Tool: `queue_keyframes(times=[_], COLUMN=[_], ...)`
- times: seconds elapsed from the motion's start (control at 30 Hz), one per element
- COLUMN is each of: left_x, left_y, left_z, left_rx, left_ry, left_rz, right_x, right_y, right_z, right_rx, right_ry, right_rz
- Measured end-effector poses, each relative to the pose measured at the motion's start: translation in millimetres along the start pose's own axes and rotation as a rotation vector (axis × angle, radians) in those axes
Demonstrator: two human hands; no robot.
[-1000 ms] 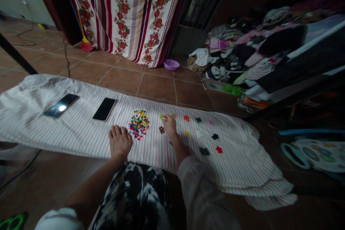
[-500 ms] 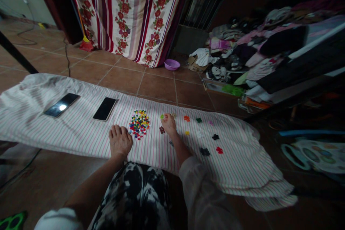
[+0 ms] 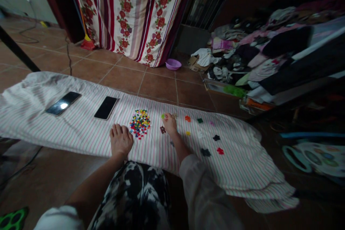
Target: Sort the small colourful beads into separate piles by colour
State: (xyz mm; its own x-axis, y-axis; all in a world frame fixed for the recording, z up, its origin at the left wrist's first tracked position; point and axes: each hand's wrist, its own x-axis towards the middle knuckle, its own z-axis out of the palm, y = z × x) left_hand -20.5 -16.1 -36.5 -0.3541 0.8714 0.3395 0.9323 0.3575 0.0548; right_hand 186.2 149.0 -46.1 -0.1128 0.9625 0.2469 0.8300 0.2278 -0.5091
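Note:
My left hand (image 3: 121, 139) lies flat and open on the striped cloth (image 3: 81, 134), just left of a pile of small multicoloured pieces (image 3: 140, 124). My right hand (image 3: 170, 124) is closed in a pinch, its fingertips down at a small lime-green cluster (image 3: 163, 116). Whatever the fingers hold is too small to make out. Close below them sits a brown cluster (image 3: 162, 129). Right of the hand are further small clusters: orange (image 3: 188, 118), dark green (image 3: 199, 120), yellow (image 3: 188, 133), white (image 3: 199, 134), black (image 3: 216, 138), dark grey (image 3: 205, 152) and red (image 3: 220, 151).
Two phones, one with a light glare (image 3: 63, 103) and one dark (image 3: 106, 107), lie on the cloth at left. Beyond the cloth are a tiled floor, a purple basin (image 3: 173, 64) and a floral curtain (image 3: 140, 14). Clothes (image 3: 242, 48) are heaped at the right.
The whole view has shifted slightly. Both hands stay in nearly the same places, the right one still pinching at the lime-green cluster.

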Motion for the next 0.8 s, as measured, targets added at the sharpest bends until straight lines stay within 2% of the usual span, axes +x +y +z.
queue_keyframes(times=[0.17,0.27,0.5,0.63,0.8], left_x=[0.4,0.3,0.0,-0.1,-0.2], left_y=[-0.4,-0.6,-0.3,-0.3,-0.7], left_z=[-0.4,0.3,0.5,1.4,3.1], left_rx=[0.006,0.002,0.002,0.009,0.012], left_ry=[0.000,0.001,-0.008,-0.006,-0.003], left_rz=[-0.001,-0.003,-0.007,-0.004,-0.004], right_x=[-4.6,-8.6,-9.5,-3.7,5.9], right_y=[-3.5,-12.6,-47.2,-65.5,-80.4], right_z=[-4.4,-6.8,9.5,20.1,22.8], right_rx=[0.019,0.030,0.075,0.027,-0.094], right_ry=[0.025,0.016,-0.201,-0.292,-0.384], right_rz=[0.060,0.021,-0.189,-0.202,-0.190])
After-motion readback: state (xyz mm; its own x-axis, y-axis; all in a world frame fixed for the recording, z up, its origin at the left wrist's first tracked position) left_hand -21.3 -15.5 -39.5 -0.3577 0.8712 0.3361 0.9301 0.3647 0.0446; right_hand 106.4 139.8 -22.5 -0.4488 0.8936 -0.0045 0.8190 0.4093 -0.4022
